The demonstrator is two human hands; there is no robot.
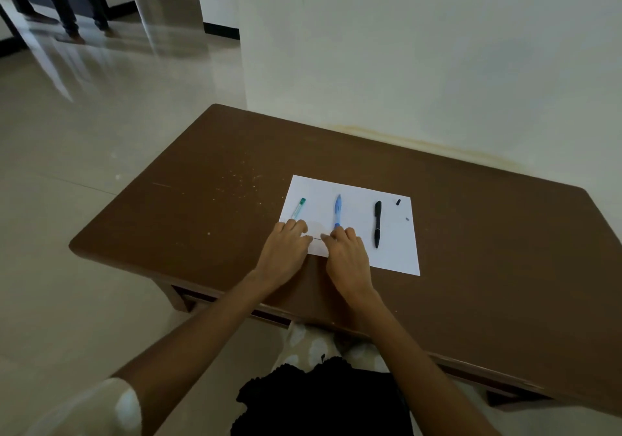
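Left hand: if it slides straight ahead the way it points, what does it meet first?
Probably the green pen, lying on the paper just beyond the left hand; depth is hard to judge.

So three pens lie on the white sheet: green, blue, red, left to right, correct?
Not quite. The head view shows the rightmost is a black pen, not red; green pen and blue pen lie left of it on the white sheet.

Sheet [356, 223] on table [202, 220]. Left pen [299, 209] just beyond left hand [284, 250]; middle pen [337, 211] beyond right hand [346, 253]; third pen [377, 224] to its right.
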